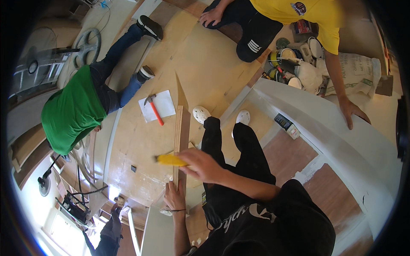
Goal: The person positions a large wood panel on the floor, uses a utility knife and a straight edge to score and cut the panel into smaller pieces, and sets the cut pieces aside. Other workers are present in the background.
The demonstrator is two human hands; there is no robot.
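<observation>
My right hand (203, 165) is closed around a yellow tool (171, 160) with a dark tip pointing left; its exact kind is unclear. The tool is over a long wooden board (183, 128) standing on edge. At the board's near end, my left hand (174, 196) grips it, fingers bent over its side. Further away, a claw hammer (154, 110) with an orange-red handle lies on a white sheet of paper (166, 102), left of the board. A small dark square piece (133, 169) rests on the plywood surface to the left.
A person in yellow (290, 13) kneels at the far right, one hand on a curved white panel (341, 115). Cans and a sack (354, 74) stand behind it. A person in green (74, 111) bends over at left. Another person (111, 232) is at lower left.
</observation>
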